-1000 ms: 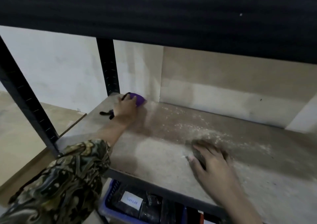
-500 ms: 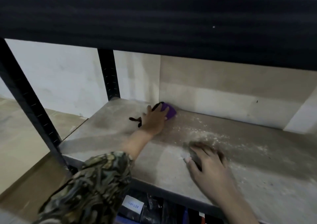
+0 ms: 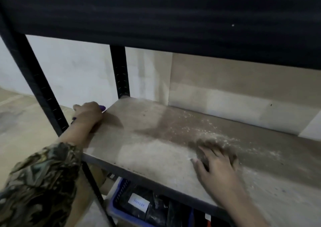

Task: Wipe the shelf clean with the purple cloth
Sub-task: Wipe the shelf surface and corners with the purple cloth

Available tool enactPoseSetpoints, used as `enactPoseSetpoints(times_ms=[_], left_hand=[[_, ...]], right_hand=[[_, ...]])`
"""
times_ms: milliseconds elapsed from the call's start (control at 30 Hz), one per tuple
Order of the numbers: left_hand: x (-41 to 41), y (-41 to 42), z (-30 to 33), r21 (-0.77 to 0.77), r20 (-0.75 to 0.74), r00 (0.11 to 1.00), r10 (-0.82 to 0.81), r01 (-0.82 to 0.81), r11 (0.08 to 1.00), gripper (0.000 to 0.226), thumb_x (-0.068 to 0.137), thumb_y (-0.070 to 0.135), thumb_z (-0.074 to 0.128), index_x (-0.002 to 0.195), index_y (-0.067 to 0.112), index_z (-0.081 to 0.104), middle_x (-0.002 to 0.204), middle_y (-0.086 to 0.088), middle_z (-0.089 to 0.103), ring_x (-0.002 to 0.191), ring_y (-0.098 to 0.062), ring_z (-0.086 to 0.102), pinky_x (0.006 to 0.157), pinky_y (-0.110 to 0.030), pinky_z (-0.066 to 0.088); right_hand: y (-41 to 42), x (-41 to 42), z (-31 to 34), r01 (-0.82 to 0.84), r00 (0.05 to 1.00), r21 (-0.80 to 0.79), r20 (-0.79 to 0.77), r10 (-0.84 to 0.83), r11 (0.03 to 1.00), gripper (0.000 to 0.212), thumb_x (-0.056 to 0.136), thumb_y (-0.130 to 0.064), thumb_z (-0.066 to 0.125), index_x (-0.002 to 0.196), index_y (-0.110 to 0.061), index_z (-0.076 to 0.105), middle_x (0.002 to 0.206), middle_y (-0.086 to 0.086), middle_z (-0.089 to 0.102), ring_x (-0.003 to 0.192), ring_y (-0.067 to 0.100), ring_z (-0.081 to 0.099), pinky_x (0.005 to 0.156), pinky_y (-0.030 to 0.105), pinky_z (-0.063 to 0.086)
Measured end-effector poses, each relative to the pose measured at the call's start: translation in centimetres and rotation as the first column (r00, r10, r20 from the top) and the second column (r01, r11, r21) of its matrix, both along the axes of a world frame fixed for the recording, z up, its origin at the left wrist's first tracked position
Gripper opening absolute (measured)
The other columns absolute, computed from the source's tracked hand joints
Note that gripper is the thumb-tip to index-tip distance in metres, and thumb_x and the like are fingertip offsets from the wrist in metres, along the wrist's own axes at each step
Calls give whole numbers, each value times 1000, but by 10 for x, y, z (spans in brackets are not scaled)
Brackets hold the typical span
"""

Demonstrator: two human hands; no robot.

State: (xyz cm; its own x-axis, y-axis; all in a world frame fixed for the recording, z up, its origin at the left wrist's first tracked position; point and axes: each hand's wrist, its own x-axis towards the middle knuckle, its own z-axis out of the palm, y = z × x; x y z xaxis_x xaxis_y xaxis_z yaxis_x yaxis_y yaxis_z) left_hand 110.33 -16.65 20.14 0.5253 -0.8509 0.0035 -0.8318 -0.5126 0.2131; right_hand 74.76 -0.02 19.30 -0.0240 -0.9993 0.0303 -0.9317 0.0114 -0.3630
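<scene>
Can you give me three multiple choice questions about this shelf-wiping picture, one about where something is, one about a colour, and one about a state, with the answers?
1. Where is the left hand with the purple cloth?
A. At the shelf's left edge
B. At the middle of the back wall
C. Under the shelf

2. What colour is the crate below the shelf?
A. Red
B. Blue
C. Green

3. How is the right hand?
A. Clenched round a bottle
B. Raised off the shelf
C. Spread flat on the shelf, holding nothing

Answers:
1 A, the hand covers the cloth right at the left edge, near the front upright.
2 B, its blue rim shows under the shelf's front.
3 C, the fingers lie open on the board, beside the white powder.
</scene>
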Motion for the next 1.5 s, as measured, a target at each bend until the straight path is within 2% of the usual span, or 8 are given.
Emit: enactPoseSetpoints(times_ms=[167, 333, 500, 867, 1033, 1200, 1367, 1500], left_hand=[[-48, 5, 8, -281, 106, 939, -327, 343, 896, 44, 90, 18, 42, 132, 30, 44, 142, -4, 41, 128, -34, 36, 96, -48, 35], [-138, 24, -28, 24, 104, 843, -528, 529, 848, 49, 100, 38, 25, 147, 38, 9, 158, 1, 4, 141, -36, 7, 109, -62, 10], [-120, 1, -25, 5, 74, 876, -476, 477, 879, 46, 100, 38, 24, 145, 43, 16, 158, 5, 7, 137, -35, 16, 105, -58, 20], [-5, 20, -18, -72, 64, 998, -29, 34, 997, 35, 92, 16, 37, 125, 22, 50, 134, -8, 38, 116, -39, 34, 89, -45, 40], [-48, 70, 3, -211, 48, 968, -247, 252, 945, 63, 91, 7, 38, 141, 45, 26, 156, 8, 13, 119, -38, 32, 93, -46, 42], [-100, 113, -23, 44, 39, 806, -591, 589, 807, 47, 96, 50, 31, 141, 51, 19, 157, 16, 1, 136, -27, 17, 108, -60, 18], [-62, 86, -30, -64, 58, 873, -484, 487, 871, 42, 99, 35, 32, 141, 43, 32, 157, 8, 16, 131, -28, 28, 107, -47, 30], [-9, 38, -30, -133, 129, 972, -196, 213, 968, 37, 97, 17, 35, 130, 21, 52, 142, -12, 41, 116, -38, 43, 92, -40, 40]], right_hand=[[-6, 35, 14, -124, 991, -56, 48, 127, 991, 50, 93, -50, 35, 141, -35, 30, 149, -14, 31, 142, 8, 17, 117, 49, -4], [-14, 57, -1, -190, 982, -23, -14, 190, 981, 49, 92, -54, 32, 138, -36, 33, 147, -15, 34, 137, 11, 26, 115, 48, 10], [-16, 55, -6, -155, 988, -5, 17, 155, 988, 49, 90, -57, 30, 135, -38, 37, 144, -17, 36, 135, 10, 27, 113, 45, 19], [-15, 57, -2, -132, 989, 0, 66, 132, 991, 48, 92, -57, 32, 135, -39, 37, 143, -19, 37, 134, 9, 25, 114, 42, 21], [-14, 60, 4, -155, 986, 6, 69, 154, 988, 47, 93, -56, 32, 136, -38, 37, 143, -19, 37, 133, 10, 27, 114, 41, 22], [-15, 60, -1, -151, 984, -35, 86, 154, 988, 44, 92, -54, 38, 132, -38, 42, 140, -20, 41, 130, 9, 30, 112, 39, 22], [-13, 58, -2, -158, 983, -54, 87, 162, 986, 45, 91, -55, 37, 132, -39, 42, 139, -22, 41, 130, 7, 30, 110, 35, 23], [-12, 57, -1, -168, 981, -45, 89, 172, 985, 47, 92, -56, 34, 135, -39, 39, 141, -21, 39, 132, 6, 28, 109, 34, 23]])
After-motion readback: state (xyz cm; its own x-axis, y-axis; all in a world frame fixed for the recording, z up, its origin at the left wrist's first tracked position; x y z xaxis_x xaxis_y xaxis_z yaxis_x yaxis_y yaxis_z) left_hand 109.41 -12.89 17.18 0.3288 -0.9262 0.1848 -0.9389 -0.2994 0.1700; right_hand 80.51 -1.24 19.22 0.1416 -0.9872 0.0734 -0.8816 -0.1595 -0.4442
